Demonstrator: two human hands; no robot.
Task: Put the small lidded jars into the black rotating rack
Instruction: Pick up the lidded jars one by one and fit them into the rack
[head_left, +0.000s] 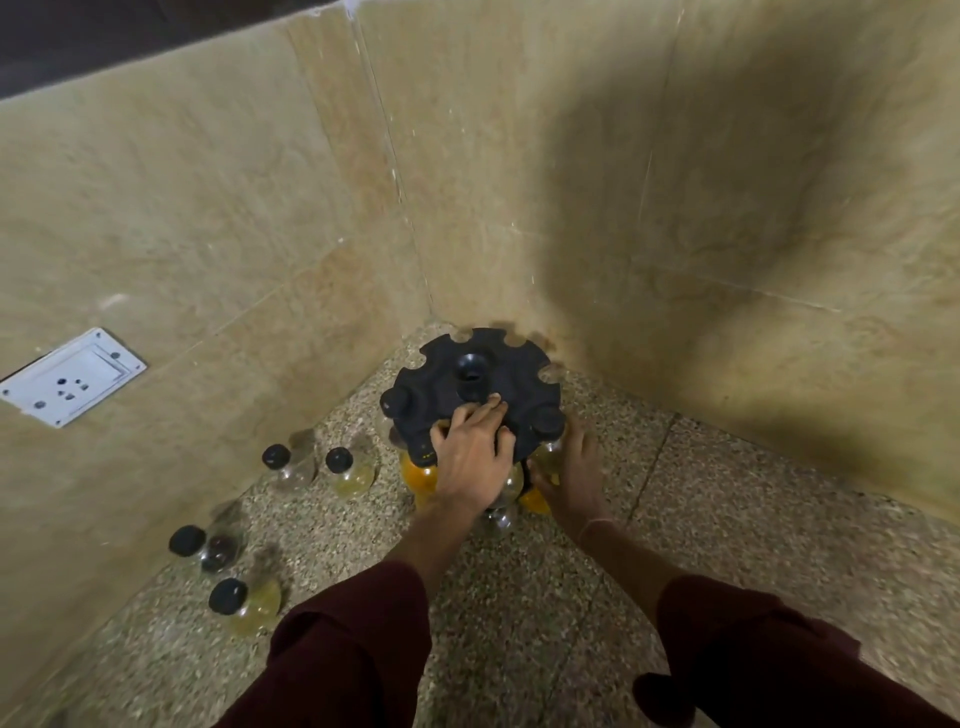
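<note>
The black rotating rack (475, 364) stands in the corner of a speckled stone counter (727, 519). Its slots hold several black-lidded jars, among them an orange-filled jar (417, 475) at the front left. My left hand (470, 457) lies spread on the rack's top disc and holds it. My right hand (574, 480) is at the rack's right side, fingers wrapped around a pale yellow jar (545, 457) whose black lid sits in a slot. Several loose jars stand to the left: a clear one (298, 470), two yellowish ones (356, 478) (257, 608) and a dark one (221, 551).
Beige tiled walls close in the corner behind and beside the rack. A white wall socket (72, 376) sits on the left wall. A dark object (662, 699) shows at the bottom right, under my sleeve.
</note>
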